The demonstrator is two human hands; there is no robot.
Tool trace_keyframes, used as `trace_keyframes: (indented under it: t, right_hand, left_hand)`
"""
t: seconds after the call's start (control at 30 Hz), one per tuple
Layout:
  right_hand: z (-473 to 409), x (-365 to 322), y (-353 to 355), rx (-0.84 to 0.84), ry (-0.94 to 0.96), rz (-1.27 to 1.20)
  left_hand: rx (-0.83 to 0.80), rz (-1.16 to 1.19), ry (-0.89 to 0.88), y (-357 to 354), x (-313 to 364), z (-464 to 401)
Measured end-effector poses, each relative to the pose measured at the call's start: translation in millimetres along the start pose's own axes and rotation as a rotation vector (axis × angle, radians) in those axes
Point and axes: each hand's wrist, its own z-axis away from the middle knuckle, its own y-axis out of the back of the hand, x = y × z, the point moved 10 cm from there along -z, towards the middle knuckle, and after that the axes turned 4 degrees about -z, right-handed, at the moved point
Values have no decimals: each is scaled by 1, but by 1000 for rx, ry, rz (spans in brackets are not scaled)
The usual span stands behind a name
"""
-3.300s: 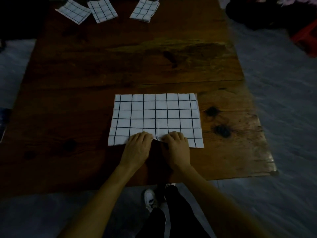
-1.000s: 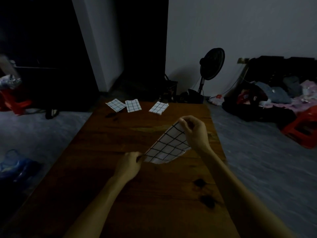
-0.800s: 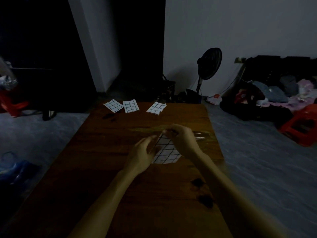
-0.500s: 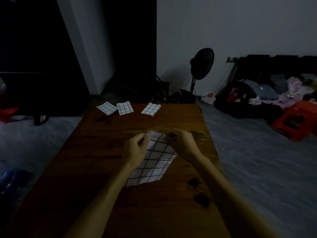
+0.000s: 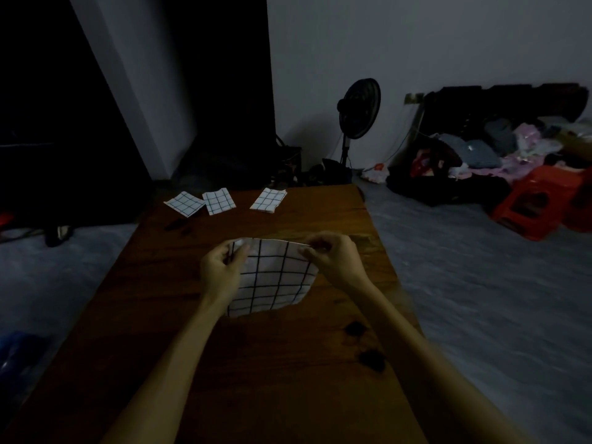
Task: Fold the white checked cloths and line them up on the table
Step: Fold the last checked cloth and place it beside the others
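The checked cloth has opened wider since a moment ago; left hand and right hand pinch its top corners above mid-table. Limp and light, so corners are the best hold.

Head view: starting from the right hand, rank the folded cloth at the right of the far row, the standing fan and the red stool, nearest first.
Measured from the right hand:
1. Right folded cloth, on the table's far end, ahead and slightly left.
2. Standing fan, on the floor beyond the table's far edge.
3. Red stool, on the floor far off to the right.
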Motion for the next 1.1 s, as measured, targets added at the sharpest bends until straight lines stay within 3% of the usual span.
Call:
trace_keyframes:
  t: [0.3,1.1]
  right_hand:
    - [3,1,11,77,-56,-255]
    - [10,19,25,132,-99,-342]
  left_hand:
    - [31,147,160,2,-13,0]
    - [-129,134,63,-13,-11,5]
